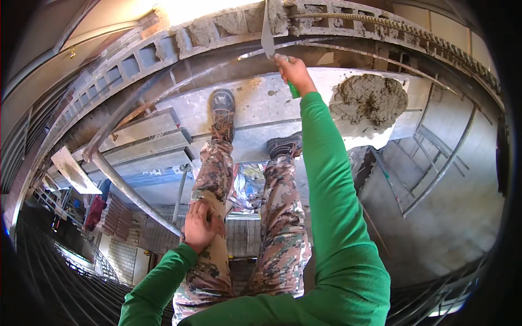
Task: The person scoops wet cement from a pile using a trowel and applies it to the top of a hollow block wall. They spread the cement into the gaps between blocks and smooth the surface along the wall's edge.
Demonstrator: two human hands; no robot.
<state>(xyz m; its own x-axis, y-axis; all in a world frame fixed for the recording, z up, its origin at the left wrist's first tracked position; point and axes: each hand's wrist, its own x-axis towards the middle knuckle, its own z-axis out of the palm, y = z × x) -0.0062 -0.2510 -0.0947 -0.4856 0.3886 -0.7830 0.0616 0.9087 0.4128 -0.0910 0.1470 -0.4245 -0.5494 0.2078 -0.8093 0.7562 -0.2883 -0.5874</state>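
My right hand (293,73) is closed around the green handle of a trowel (267,39). The trowel's blade points away from me and overlaps the top of a hollow-block wall (223,27), beside wet grey mortar (278,20) on the blocks. My left hand (201,225) rests on my left leg near the knee, its fingers loosely bent, with nothing visible in it. To the right of my right forearm, a heap of mortar (370,100) lies on a pale board (348,140).
Under my shoes runs a scaffold plank (253,100). A ribbed steel bar (380,23) lies along the wall at the right. Metal scaffold tubes (128,187) cross at the left, near stacked planks (144,141). Far below right is a grey floor (440,204) with a metal frame (462,146).
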